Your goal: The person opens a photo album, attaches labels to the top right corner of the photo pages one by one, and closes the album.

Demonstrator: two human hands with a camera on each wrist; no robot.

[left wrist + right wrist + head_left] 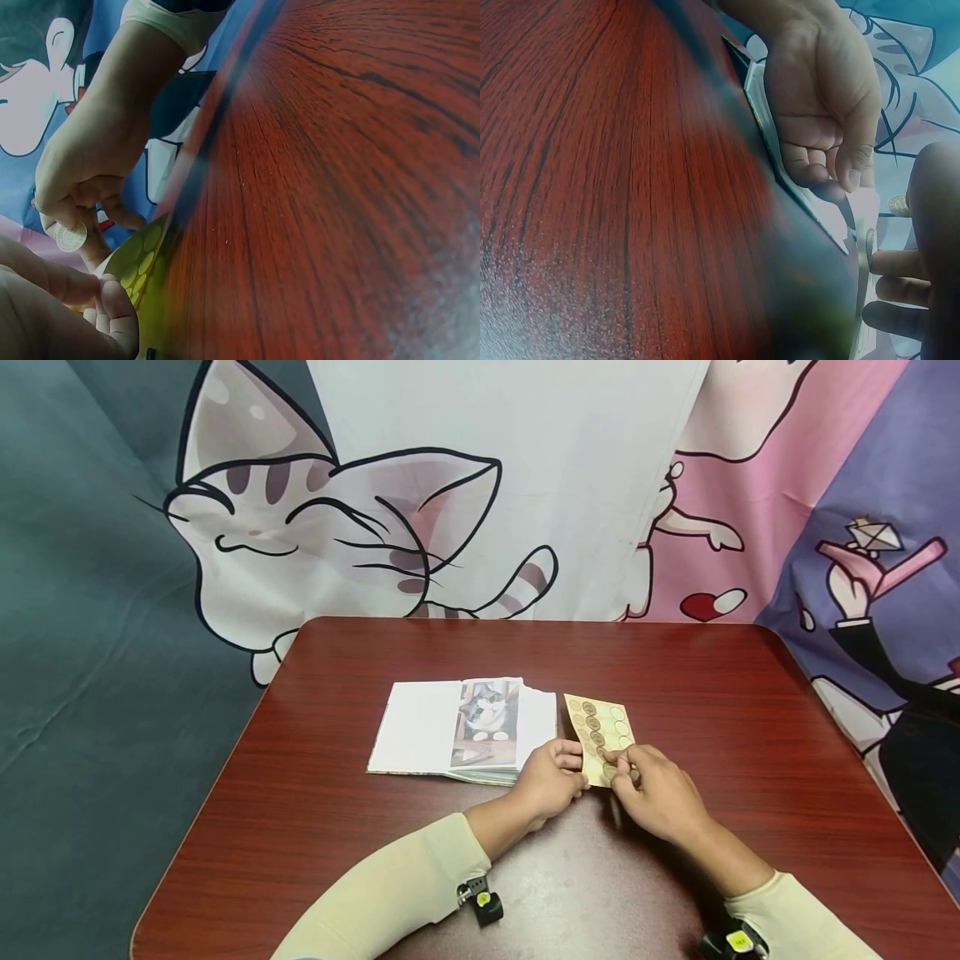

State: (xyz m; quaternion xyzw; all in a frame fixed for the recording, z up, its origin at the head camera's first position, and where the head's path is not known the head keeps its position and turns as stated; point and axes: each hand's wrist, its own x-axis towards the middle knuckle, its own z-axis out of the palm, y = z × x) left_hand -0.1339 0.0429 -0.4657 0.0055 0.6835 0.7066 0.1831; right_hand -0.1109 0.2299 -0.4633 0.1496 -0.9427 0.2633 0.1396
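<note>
A yellow sheet of round gold stickers (600,727) is tilted up over the table, right of an open photo album (416,727). My left hand (551,781) pinches the sheet's lower left edge between thumb and fingers. At the sheet's lower right is my right hand (660,789), fingers bent. In the left wrist view, a loose round sticker (71,236) with an embossed pattern sits at the right hand's fingertips, away from the sheet. The same round sticker (898,205) shows beside the right index finger in the right wrist view, where other right fingertips meet the sheet.
The album lies open on the red-brown wooden table (337,860), with a cat photo (486,718) on its right-hand page. Beyond the table's far edge hangs a cloth (585,485) printed with cartoon figures. Each forearm bears a small black camera (487,906).
</note>
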